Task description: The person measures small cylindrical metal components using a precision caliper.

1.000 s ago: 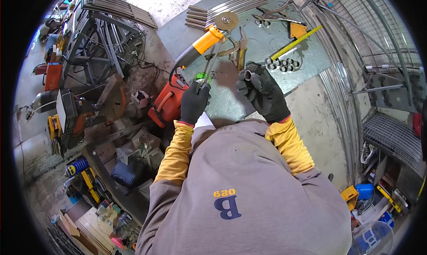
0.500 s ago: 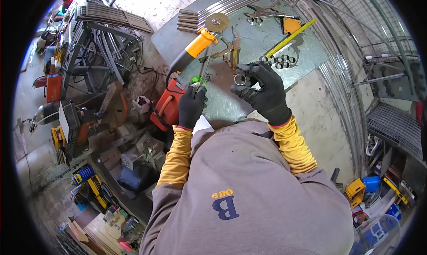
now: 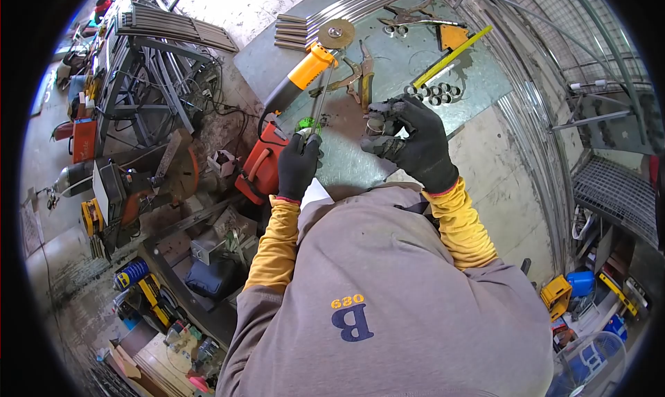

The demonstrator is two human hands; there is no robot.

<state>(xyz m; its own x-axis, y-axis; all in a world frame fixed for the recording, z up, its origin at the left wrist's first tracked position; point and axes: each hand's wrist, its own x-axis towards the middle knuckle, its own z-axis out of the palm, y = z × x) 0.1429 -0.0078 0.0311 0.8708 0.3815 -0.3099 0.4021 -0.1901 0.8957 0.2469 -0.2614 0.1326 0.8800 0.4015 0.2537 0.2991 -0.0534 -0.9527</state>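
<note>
My left hand [image 3: 298, 167], in a black glove, is closed round the lower end of a thin metal rod [image 3: 321, 104] that points up past the orange grinder [image 3: 310, 66]. In my right hand [image 3: 414, 139], also gloved, a small metal ring [image 3: 375, 125] sits between the thumb and fingers. Locking pliers [image 3: 364, 75] lie on the metal sheet just beyond both hands. Several short metal rings [image 3: 435, 93] stand grouped to the right, beside a yellow bar [image 3: 454, 56].
Metal tubes [image 3: 353, 9] lie at the sheet's far end, near an orange magnet square [image 3: 454, 37]. A red case [image 3: 261, 163] stands left of my left hand. Farther left are a metal rack [image 3: 142, 71] and a cut-off saw [image 3: 183, 172].
My right hand has shifted slightly right, and the ring in it has turned so its opening shows less. My left hand has hardly moved.
</note>
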